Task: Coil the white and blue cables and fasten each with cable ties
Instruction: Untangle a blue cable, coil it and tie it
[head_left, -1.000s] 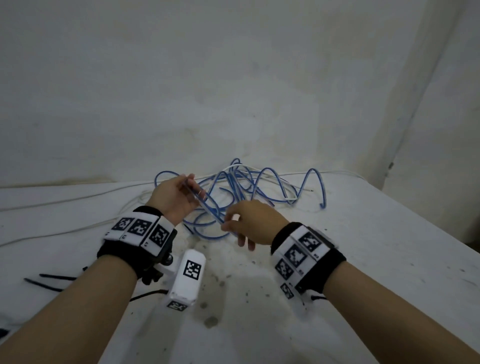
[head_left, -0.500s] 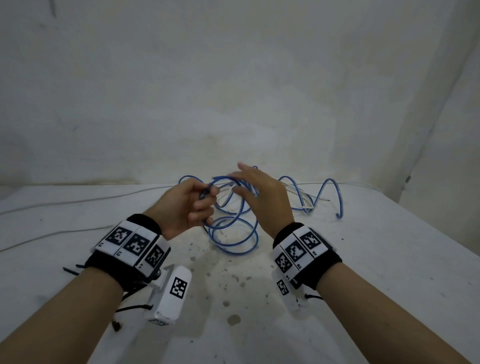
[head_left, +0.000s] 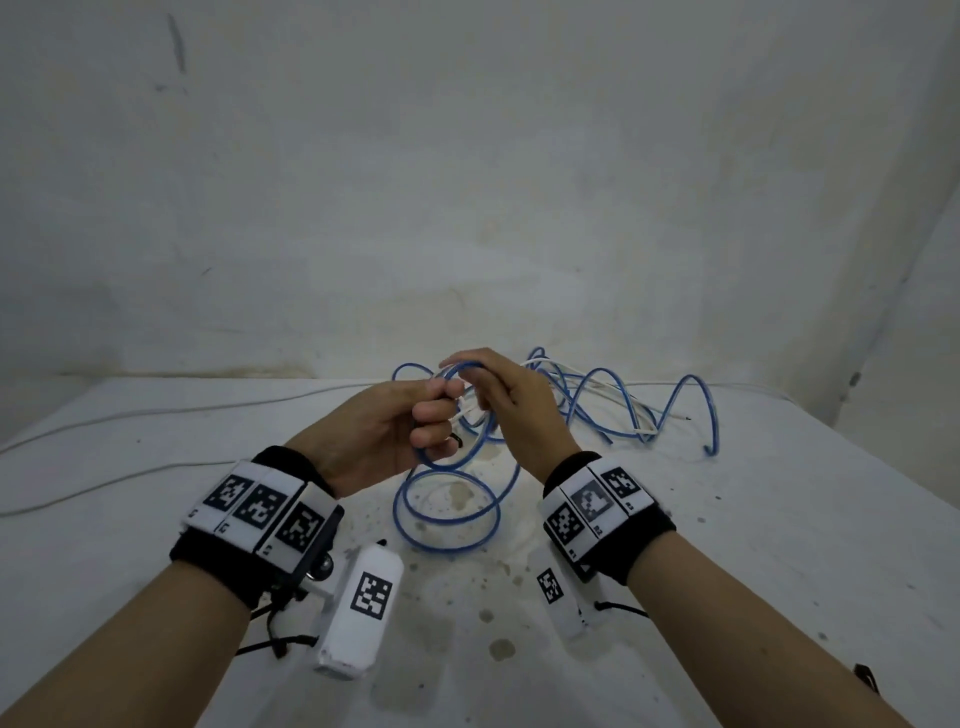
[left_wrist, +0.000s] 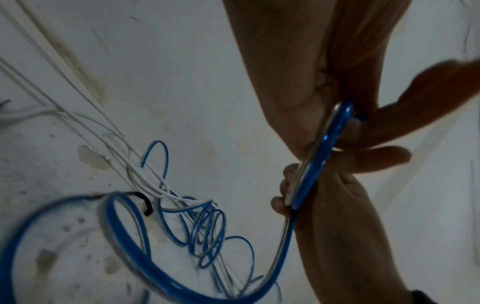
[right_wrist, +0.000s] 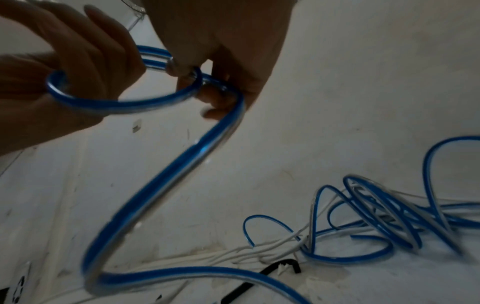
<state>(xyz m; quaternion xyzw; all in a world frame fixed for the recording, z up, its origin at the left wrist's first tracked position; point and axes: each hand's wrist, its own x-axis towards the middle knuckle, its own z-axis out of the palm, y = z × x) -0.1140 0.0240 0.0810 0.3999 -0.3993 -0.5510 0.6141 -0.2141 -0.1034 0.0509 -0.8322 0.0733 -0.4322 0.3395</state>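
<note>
My left hand (head_left: 410, 421) grips several turns of the blue cable (head_left: 397, 512), and the loops hang from it down to the table. My right hand (head_left: 504, 405) is just beyond it, laying a turn over the top; in the left wrist view its fingertips (left_wrist: 281, 197) curl round the blue cable (left_wrist: 311, 170). The loose remainder lies as a tangled blue pile (head_left: 587, 410) at the back right. The white cable (head_left: 156, 415) runs along the table's left side and into that pile. A black cable tie (right_wrist: 272, 271) lies on the table below the hands.
The stained white table (head_left: 779, 545) meets a bare wall close behind the pile. Its right edge slopes away past the last blue loop (head_left: 714, 436). White camera units hang under both wrists just above the tabletop.
My right hand rose from low near the table up to my left hand, carrying a length of blue cable. Both hands are now higher, and loops hang from the left hand.
</note>
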